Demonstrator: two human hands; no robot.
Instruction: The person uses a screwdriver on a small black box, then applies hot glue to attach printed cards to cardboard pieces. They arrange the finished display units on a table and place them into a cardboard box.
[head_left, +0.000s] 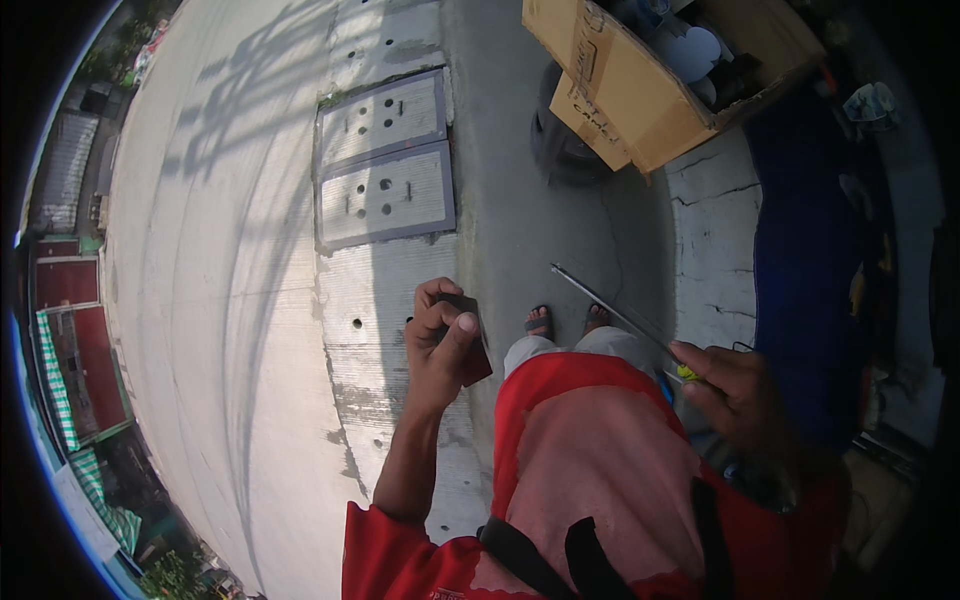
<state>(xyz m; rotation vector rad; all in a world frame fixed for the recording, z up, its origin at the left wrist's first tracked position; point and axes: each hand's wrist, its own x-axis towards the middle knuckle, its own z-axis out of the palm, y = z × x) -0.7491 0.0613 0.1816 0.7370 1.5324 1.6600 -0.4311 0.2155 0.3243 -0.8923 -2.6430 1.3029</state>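
My left hand [441,330] is closed around a flat, dark reddish-brown rectangular piece [477,362], held upright in front of me to the left. Its exact kind does not show. In my right hand [735,390] is a long thin metal rod [612,311], slanting up and to the left, its tip well apart from the left hand's piece. A small yellow-green part shows at the grip, and the fingers hide the rest of that end.
An open cardboard box [690,120] with mixed items stands ahead to the right, above a dark rounded object [560,135]. Dark blue cloth [800,250] hangs along the right. Concrete slabs with holed covers [385,195] border the sunlit road [220,330] on the left.
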